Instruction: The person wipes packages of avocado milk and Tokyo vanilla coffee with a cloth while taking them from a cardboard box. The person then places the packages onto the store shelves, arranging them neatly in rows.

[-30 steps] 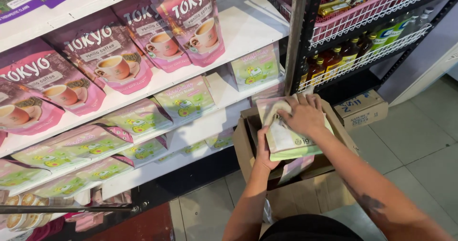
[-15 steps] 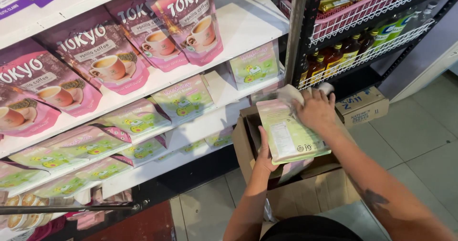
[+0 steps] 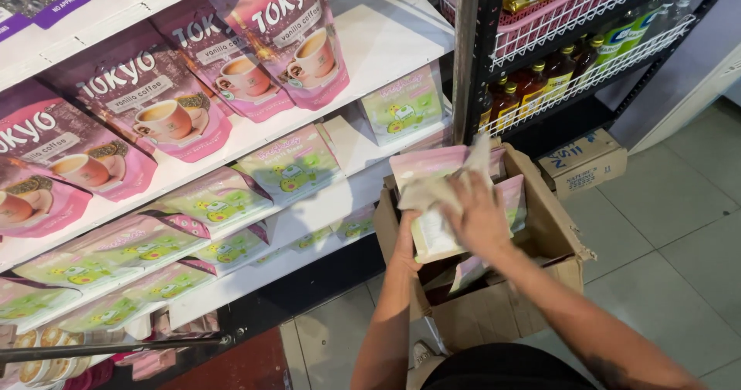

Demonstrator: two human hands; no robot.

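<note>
My left hand (image 3: 406,240) grips the lower left edge of a pale pink and green pouch (image 3: 429,172), held tilted above an open cardboard box (image 3: 553,228). My right hand (image 3: 478,216) presses a light cloth (image 3: 432,193) flat against the pouch's face. More pink pouches (image 3: 512,197) stand inside the box behind my hands. White shelves (image 3: 386,43) to the left carry large pink coffee pouches (image 3: 282,31) on top and small green pouches (image 3: 289,162) below.
A black wire rack (image 3: 475,58) with bottles (image 3: 532,89) and a pink basket (image 3: 571,4) stands to the right of the shelves. A small cardboard carton (image 3: 583,162) lies on the tiled floor (image 3: 679,236) under it.
The pouch has tipped so its front faces away, and my right hand has slid down from its top edge onto its middle with the cloth.
</note>
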